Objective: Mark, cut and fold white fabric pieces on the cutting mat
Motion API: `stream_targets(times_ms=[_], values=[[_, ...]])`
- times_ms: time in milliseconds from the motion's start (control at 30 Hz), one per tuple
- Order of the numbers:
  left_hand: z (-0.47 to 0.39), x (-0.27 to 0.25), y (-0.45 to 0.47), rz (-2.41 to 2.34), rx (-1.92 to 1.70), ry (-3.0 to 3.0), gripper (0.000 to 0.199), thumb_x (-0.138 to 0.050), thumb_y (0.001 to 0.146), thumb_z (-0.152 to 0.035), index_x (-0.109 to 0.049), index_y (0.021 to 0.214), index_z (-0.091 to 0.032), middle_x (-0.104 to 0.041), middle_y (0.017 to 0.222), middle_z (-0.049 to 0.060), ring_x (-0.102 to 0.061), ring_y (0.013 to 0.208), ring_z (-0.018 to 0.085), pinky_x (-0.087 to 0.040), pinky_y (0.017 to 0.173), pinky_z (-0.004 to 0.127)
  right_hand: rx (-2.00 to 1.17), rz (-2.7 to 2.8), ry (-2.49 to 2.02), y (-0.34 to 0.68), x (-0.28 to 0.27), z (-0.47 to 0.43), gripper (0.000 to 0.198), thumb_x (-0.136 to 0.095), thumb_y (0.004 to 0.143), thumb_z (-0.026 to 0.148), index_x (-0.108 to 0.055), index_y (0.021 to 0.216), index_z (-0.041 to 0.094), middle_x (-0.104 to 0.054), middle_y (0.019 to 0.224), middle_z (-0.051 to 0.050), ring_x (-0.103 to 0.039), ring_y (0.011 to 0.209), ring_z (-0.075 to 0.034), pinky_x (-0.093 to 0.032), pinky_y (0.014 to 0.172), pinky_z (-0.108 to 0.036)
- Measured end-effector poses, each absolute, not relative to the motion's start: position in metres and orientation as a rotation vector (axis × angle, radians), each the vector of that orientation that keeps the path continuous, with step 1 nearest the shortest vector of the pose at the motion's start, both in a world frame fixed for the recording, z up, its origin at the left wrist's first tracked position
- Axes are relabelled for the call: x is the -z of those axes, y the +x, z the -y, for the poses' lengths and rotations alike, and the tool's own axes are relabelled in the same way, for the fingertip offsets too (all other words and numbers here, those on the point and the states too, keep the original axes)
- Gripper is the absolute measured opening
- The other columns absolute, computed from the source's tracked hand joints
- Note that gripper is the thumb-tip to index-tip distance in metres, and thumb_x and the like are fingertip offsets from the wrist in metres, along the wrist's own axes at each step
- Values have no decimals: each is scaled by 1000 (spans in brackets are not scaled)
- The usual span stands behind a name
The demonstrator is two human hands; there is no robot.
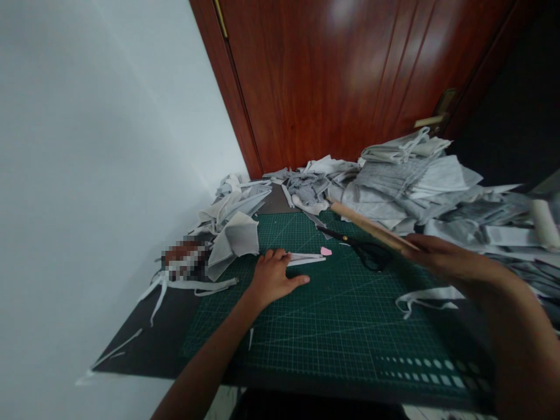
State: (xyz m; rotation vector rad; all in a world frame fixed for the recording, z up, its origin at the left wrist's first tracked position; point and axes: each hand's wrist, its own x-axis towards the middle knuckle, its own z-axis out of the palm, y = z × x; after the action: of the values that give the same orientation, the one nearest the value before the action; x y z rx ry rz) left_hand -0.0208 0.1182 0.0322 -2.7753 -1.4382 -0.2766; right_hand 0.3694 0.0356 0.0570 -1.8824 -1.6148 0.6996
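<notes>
My left hand (275,274) lies on the green cutting mat (332,326) with its thumb spread out. Its fingertips rest on the near end of some narrow white strips (306,258). A small pink scrap (326,251) sits by the strips' far end. My right hand (441,254) is closed on one end of a long flat wooden strip (371,226), raised and slanting over the mat's right side. Black scissors (350,240) lie partly below that strip, blades toward the left. Where my right fingers wrap underneath is hidden.
Grey and white fabric pieces (406,181) are heaped at the back and right. More cloth pieces (236,233) lie along the left wall. A white strap (424,297) rests on the mat's right. Behind the table stands a brown wooden door (324,87).
</notes>
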Motion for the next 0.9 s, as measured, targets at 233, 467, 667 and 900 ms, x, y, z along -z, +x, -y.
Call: stream_targets(times_ms=[233, 467, 667, 900], values=[[-127, -10, -19, 1248, 501, -2845, 45, -59, 98, -48, -62, 135, -22, -48, 150, 13, -41, 139, 32, -39, 108, 51, -768, 1353, -1995, 389, -37, -58, 27, -47, 89, 46, -61, 90, 23, -63, 71, -4, -60, 64, -24, -49, 60, -34], [-131, -6, -19, 1175, 790, -3072, 24, -56, 101, -31, -77, 92, -22, -70, 112, 4, -64, 108, 20, -45, 106, 40, -415, 1561, -2300, 368, -24, -73, 24, -51, 91, 31, -62, 100, 13, -69, 93, -20, -66, 89, -36, -47, 78, -45], [-132, -6, -20, 1193, 852, -3049, 12, -82, 81, -31, -76, 80, -21, -64, 130, 8, -53, 132, 29, -44, 111, 45, 371, 1860, -2246, 322, -38, -60, 39, -39, 100, 26, -56, 129, 5, -63, 115, -29, -61, 109, -42, -46, 88, -50], [-127, -24, -37, 1048, 574, -3185, 34, -88, 73, -35, -78, 105, -28, -52, 148, 6, -36, 146, 34, -35, 119, 53, 215, 2312, -2186, 290, -19, -59, 42, -39, 95, 10, -60, 131, 12, -63, 119, -22, -63, 105, -37, -47, 84, -46]])
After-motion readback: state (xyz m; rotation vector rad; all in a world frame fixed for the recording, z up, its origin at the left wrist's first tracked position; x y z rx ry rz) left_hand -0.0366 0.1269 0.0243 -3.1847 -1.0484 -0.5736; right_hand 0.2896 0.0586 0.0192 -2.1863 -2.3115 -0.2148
